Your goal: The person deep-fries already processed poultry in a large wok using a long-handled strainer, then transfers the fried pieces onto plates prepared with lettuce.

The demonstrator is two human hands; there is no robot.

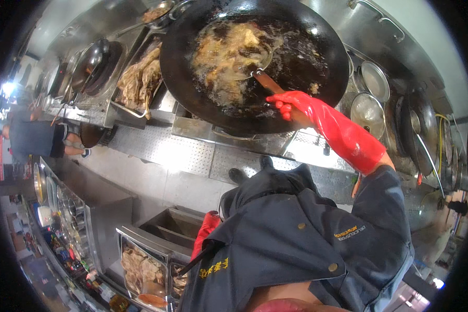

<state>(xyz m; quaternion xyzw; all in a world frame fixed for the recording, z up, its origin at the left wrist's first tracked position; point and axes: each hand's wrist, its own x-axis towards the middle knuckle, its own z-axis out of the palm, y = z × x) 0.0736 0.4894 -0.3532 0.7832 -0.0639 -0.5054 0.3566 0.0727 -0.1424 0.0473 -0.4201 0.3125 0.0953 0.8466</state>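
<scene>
My right hand [292, 105], in a long red rubber glove, is closed on the wooden handle [268, 82] of a wire strainer [262, 58]. The strainer's head lies in bubbling dark oil inside a large black wok [179, 78]. Pale golden pieces of food [222, 50] froth in the oil around and left of it. My left hand, also in a red glove [208, 230], hangs low by my body; only part of the glove shows, and its fingers are hidden or too indistinct to read.
A metal tray of cooked meat [140, 78] stands left of the wok. Metal strainers [367, 115] and another wok [423, 132] are on the right. Behind me are a tray of meat pieces [142, 269] and a steel counter [109, 222]. Another person [35, 136] stands at the far left.
</scene>
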